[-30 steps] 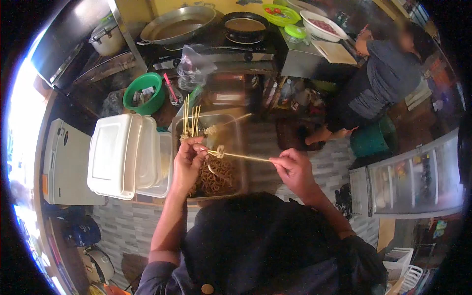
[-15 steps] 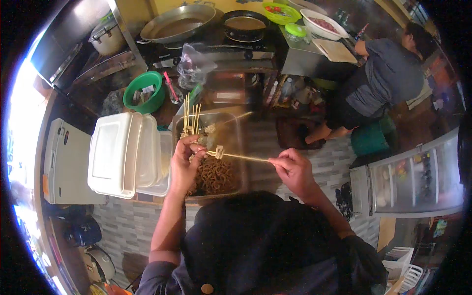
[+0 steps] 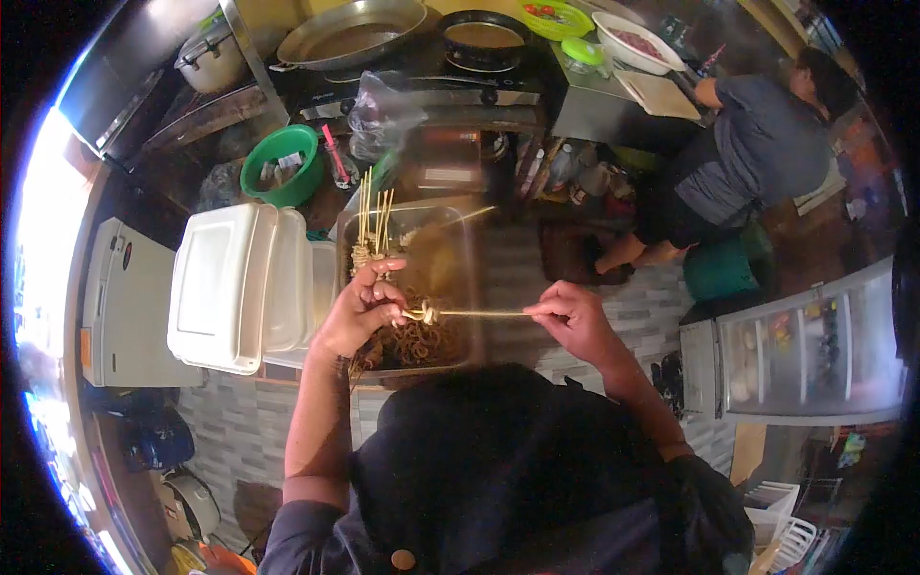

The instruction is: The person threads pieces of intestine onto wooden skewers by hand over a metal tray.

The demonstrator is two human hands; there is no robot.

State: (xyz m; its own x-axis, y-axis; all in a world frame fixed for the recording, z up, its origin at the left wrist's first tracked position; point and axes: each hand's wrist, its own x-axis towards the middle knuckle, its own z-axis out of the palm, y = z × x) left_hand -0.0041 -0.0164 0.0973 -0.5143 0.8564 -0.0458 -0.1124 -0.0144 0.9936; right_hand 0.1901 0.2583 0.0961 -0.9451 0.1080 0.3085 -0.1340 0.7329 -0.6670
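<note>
My right hand (image 3: 572, 322) pinches the bare end of a thin wooden skewer (image 3: 484, 313), held level across my front. A pale folded strip of what looks like intestine (image 3: 428, 313) is threaded near its left end. My left hand (image 3: 367, 311) is closed on the loose end of that strip, its thumb and finger pinched together. Below lies a clear rectangular tub (image 3: 469, 278) with a heap of brown, curly strips (image 3: 422, 345), partly behind my left hand. Several loaded skewers (image 3: 363, 251) stand at the tub's far left, bare ends up.
White lidded containers (image 3: 218, 287) are stacked left of the tub. Beyond are a green basin (image 3: 280, 165), a plastic bag (image 3: 379, 115) and a stove with a wide pan (image 3: 350, 36) and a frying pan (image 3: 484, 40). At right, another person (image 3: 752, 144) stands by a counter with a cutting board (image 3: 657, 93).
Both hands keep their grip. My left hand has moved slightly down, so the skewer lies more level, and the folded strip sits more bunched. The camera view has shifted a little.
</note>
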